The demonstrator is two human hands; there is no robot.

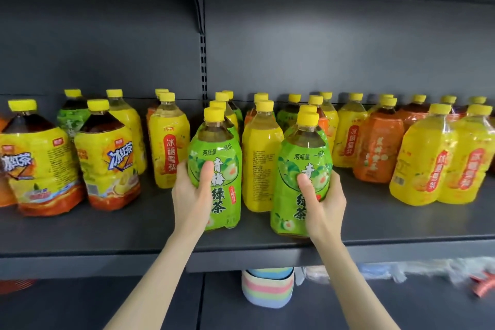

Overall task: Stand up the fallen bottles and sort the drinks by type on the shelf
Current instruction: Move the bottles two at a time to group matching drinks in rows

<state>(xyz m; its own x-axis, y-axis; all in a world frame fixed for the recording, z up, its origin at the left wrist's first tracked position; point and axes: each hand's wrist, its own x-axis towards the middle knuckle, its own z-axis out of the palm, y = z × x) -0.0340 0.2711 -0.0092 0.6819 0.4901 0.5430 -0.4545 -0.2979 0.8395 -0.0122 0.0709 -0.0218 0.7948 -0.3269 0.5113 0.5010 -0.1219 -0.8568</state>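
Bright, even light from above and in front. Colours are vivid, the grey shelf (107,236) looks matte, and only soft shadows pool around the back-row bottles (294,104). The green bottles (215,169) at centre are sharp, with faint glare on their wraps. Wide-angle bending bows the shelf edge and the upright post (202,61) — the outermost bottles (475,161) lean and smear slightly.

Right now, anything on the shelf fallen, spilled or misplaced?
Nothing fallen or spilled; all stand upright. Types are mixed: a yellow bottle sits between the left green bottle, in the left hand, and the right green bottle, in the right hand; an orange bottle stands among yellow ones at right.
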